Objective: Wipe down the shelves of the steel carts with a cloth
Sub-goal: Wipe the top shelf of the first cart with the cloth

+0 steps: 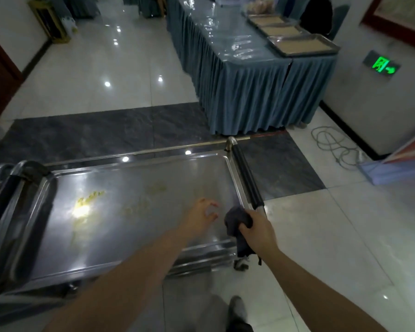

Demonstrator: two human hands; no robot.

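My right hand (255,230) grips a crumpled dark grey cloth (237,221) at the cart's corner. My left hand (203,215) hovers with fingers spread and relaxed over the yellow-smeared steel cart shelf (130,212).

We see one green lit exit sign (382,66) low on the white wall (369,111) at right, showing a running figure and an arrow pointing right; no words can be read.

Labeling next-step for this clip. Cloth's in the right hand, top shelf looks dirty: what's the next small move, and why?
Probably bring the dark cloth, bunched in the right hand at the cart's near right corner, down onto the top shelf and sweep left toward the yellowish smears. The left hand hovers open over the shelf, holding nothing; the smears look unwiped.
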